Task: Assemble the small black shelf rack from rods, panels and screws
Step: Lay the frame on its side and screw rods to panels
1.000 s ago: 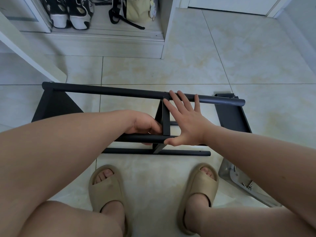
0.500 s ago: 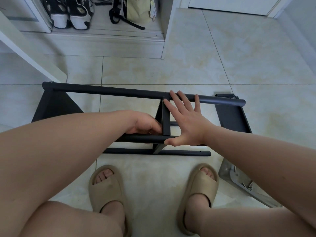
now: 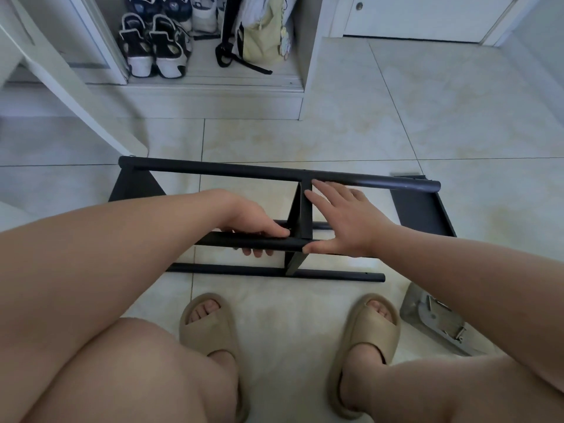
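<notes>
Fitting middle panel (image 3: pixel 300 215) | my left hand (image 3: pixel 256 222) grips near rod (image 3: pixel 283 245) | my right hand (image 3: pixel 341 221) flat, pushing panel | I'd hold it straight, push gently.

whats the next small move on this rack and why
Probably press the flat right hand against the middle panel to seat it on the near rod, which the left hand grips beside the joint. The palm lies on the panel; neither hand holds a screw or tool.

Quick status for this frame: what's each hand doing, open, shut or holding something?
Left hand: grips the near rod, fingers curled under it.
Right hand: open, fingers straight beside the middle panel, holding nothing.
</notes>
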A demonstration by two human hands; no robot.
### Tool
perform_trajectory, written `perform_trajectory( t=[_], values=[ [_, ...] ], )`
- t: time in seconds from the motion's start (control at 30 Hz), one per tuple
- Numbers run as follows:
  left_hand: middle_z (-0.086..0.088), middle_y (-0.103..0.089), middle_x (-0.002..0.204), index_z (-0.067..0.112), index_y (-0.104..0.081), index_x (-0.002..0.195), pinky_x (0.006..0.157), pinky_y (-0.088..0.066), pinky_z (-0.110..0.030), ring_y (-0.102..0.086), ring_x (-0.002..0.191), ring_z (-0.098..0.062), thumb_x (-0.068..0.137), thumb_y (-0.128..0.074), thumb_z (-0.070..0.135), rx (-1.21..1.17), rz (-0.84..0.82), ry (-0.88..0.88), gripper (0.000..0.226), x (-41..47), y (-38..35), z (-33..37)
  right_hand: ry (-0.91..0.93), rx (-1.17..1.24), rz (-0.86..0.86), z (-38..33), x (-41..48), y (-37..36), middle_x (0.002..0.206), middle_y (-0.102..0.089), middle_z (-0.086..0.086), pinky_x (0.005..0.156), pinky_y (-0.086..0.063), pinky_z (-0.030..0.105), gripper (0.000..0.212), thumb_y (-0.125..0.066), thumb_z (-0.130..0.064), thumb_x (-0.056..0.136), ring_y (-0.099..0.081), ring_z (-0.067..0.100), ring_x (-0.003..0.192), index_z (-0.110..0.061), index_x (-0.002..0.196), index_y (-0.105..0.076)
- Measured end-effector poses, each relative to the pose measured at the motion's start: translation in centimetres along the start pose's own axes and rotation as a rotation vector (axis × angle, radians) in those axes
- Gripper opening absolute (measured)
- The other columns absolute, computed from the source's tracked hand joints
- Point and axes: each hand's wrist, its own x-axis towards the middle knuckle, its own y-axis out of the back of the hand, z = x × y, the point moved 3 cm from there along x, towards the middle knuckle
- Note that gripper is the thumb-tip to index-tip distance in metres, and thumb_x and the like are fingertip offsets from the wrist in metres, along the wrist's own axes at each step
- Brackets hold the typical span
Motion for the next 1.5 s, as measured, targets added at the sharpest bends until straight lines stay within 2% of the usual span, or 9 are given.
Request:
perform_trajectory(
  t=[0.1, 0.2, 0.27, 0.43, 0.6, 0.83, 1.1, 1.23, 1.5],
  values=[
    [0.003, -0.070, 0.086, 0.023, -0.070, 0.093, 0.070, -0.053, -0.029, -0.064, 0.077, -0.014, 0.086, -0.069, 0.053, 0.117, 0.042, -0.014, 0.031, -1.5, -0.3, -0.3, -0.055, 0.078, -0.130, 0.3, -1.5, -0.2, 0.136, -0.056, 0.001, 0.095, -0.048, 0.042, 0.087, -0.053, -0.079, 0.081, -0.056, 0.027, 0.118, -0.023, 0.146, -0.032],
    [0.003, -0.067, 0.085, 0.023, -0.064, 0.085, 0.068, -0.051, -0.029, -0.061, 0.074, -0.014, 0.087, -0.072, 0.038, 0.291, 0.220, -0.043, 0.017, -1.9, -0.9, 0.4, -0.117, -0.059, -0.315, 1.0, -3.0, -0.9, 0.101, -0.059, -0.002, 0.075, -0.049, 0.037, 0.042, -0.061, -0.049, 0.093, -0.059, 0.024, 0.091, -0.023, 0.123, -0.047],
    [0.002, -0.063, 0.082, 0.021, -0.062, 0.085, 0.064, -0.045, -0.028, -0.059, 0.074, -0.015, 0.088, -0.070, 0.034, 0.302, 0.374, -0.058, 0.015, -2.1, -0.6, 0.9, -0.174, -0.092, -0.214, 1.8, -3.3, -0.3, 0.087, -0.050, -0.005, 0.068, -0.044, 0.036, 0.023, -0.054, -0.035, 0.100, -0.055, 0.023, 0.081, -0.024, 0.119, -0.049],
    [0.005, -0.060, 0.090, 0.027, -0.054, 0.096, 0.071, -0.038, -0.035, -0.056, 0.084, -0.021, 0.095, -0.057, 0.034, 0.382, 0.878, -0.129, 0.007, -3.3, 1.7, 1.7, -0.284, -0.097, 0.222, 3.5, -2.1, 2.2, 0.105, -0.061, -0.002, 0.086, -0.040, 0.040, 0.018, -0.048, -0.031, 0.104, -0.057, 0.024, 0.096, -0.022, 0.120, -0.051],
    [0.002, -0.060, 0.107, 0.024, -0.053, 0.114, 0.081, -0.040, -0.039, -0.058, 0.098, -0.027, 0.096, -0.058, 0.034, 0.400, 1.164, -0.199, 0.021, -0.8, 5.3, 2.0, -0.387, -0.130, 0.394, 6.3, 2.4, 2.7, 0.117, -0.061, -0.002, 0.107, -0.030, 0.050, 0.023, -0.048, -0.032, 0.104, -0.055, 0.028, 0.111, -0.023, 0.125, -0.054],
    [-0.001, -0.055, 0.118, 0.024, -0.057, 0.119, 0.087, -0.038, -0.038, -0.054, 0.103, -0.026, 0.098, -0.055, 0.032, 0.358, 1.194, -0.131, 0.022, 7.5, 13.7, 1.6, -0.506, -0.026, 0.412, 10.7, 13.5, 0.5, 0.126, -0.057, 0.001, 0.113, -0.016, 0.069, 0.028, -0.051, -0.022, 0.103, -0.046, 0.030, 0.124, -0.026, 0.130, -0.054],
    [-0.002, -0.058, 0.116, 0.022, -0.056, 0.118, 0.086, -0.033, -0.038, -0.051, 0.106, -0.028, 0.101, -0.050, 0.030, 0.366, 1.165, -0.039, 0.020, 16.7, 18.0, -0.5, -0.460, 0.006, 0.366, 14.6, 21.7, -3.8, 0.128, -0.058, 0.003, 0.113, -0.017, 0.069, 0.026, -0.047, -0.027, 0.106, -0.048, 0.033, 0.124, -0.025, 0.130, -0.056],
    [-0.003, -0.060, 0.119, 0.021, -0.055, 0.124, 0.082, -0.032, -0.037, -0.052, 0.108, -0.029, 0.102, -0.049, 0.028, 0.352, 1.141, -0.008, 0.024, 18.0, 17.5, -0.9, -0.434, 0.113, 0.301, 14.5, 22.1, -5.0, 0.145, -0.050, 0.004, 0.118, -0.017, 0.064, 0.037, -0.045, -0.028, 0.107, -0.038, 0.031, 0.139, -0.024, 0.144, -0.047],
    [0.000, -0.040, 0.151, 0.024, -0.042, 0.143, 0.110, -0.031, -0.044, -0.035, 0.138, -0.026, 0.098, -0.051, 0.036, 0.338, 1.033, -0.112, 0.047, 13.6, 10.9, 3.6, -0.388, 0.185, 0.258, 12.8, 12.3, -3.4, 0.165, -0.026, -0.001, 0.122, -0.016, 0.055, 0.057, -0.044, -0.033, 0.106, -0.016, 0.023, 0.153, -0.026, 0.159, -0.024]
  ],
)
